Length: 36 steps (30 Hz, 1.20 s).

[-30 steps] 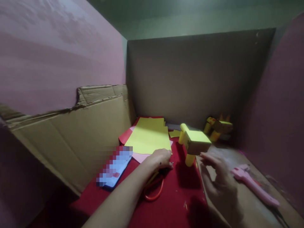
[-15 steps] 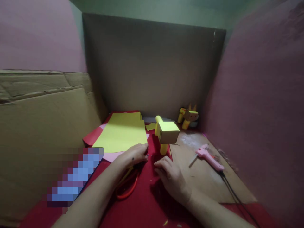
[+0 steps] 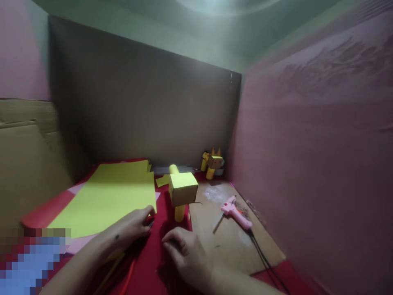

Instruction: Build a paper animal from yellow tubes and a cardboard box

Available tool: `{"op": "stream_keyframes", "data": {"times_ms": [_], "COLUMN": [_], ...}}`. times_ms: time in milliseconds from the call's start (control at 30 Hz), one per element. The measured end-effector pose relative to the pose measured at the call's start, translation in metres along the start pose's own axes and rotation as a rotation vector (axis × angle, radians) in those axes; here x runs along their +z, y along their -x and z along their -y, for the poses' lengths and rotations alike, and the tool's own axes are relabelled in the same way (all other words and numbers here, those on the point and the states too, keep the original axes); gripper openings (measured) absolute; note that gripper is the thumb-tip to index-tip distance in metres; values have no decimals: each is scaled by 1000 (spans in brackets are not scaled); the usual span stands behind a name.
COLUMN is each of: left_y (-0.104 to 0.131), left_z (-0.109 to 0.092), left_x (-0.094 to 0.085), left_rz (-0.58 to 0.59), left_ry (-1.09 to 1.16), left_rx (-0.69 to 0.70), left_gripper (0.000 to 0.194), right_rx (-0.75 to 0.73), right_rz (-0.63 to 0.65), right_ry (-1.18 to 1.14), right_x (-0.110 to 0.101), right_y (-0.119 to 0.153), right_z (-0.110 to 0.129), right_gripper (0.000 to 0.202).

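Observation:
A yellow paper figure with a box-shaped head (image 3: 184, 188) and tube legs stands on the red cloth (image 3: 147, 266), just beyond my hands. My left hand (image 3: 135, 224) is curled at the right edge of the yellow sheets (image 3: 113, 190); a small dark pointed thing shows under its fingers, too little to name. My right hand (image 3: 184, 250) lies in front of the figure with its fingers bent and thumb near the index finger; nothing shows between them. Red and yellow handles (image 3: 128, 274) are partly hidden below my left forearm.
A pink glue gun (image 3: 236, 213) with a black cord lies on the brown board (image 3: 227, 246) at the right. Another yellow figure (image 3: 215, 162) with orange horns stands at the back. Cardboard (image 3: 24, 164) borders the left, a pink wall (image 3: 313, 164) the right.
The view has turned right and up, so everything appears further left and mostly lower. Both hands keep nearly the same pose beside the figure.

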<state>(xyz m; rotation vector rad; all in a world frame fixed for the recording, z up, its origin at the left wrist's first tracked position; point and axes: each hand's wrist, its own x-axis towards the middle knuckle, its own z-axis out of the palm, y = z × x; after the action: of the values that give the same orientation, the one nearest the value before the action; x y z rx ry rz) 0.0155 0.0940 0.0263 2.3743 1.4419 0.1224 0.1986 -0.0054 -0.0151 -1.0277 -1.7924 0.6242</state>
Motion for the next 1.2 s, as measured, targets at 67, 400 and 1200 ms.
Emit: {"op": "stream_keyframes", "data": {"times_ms": [67,400,1200], "left_y": [-1,-4,-5], "left_z": [0,3,8], "left_x": [0,6,11], "left_rz": [1,2,-15], "left_ry": [14,-1,-4], "left_rx": [5,-2,7], "left_gripper": [31,23,24], "right_rx": [27,77,111], "right_rz": [1,6,15], "right_ry": [-21,-40,-19], "right_x": [0,-3,-3], "right_y": [-1,-1,0], "right_z": [0,1,0], "right_gripper": [13,13,14]}}
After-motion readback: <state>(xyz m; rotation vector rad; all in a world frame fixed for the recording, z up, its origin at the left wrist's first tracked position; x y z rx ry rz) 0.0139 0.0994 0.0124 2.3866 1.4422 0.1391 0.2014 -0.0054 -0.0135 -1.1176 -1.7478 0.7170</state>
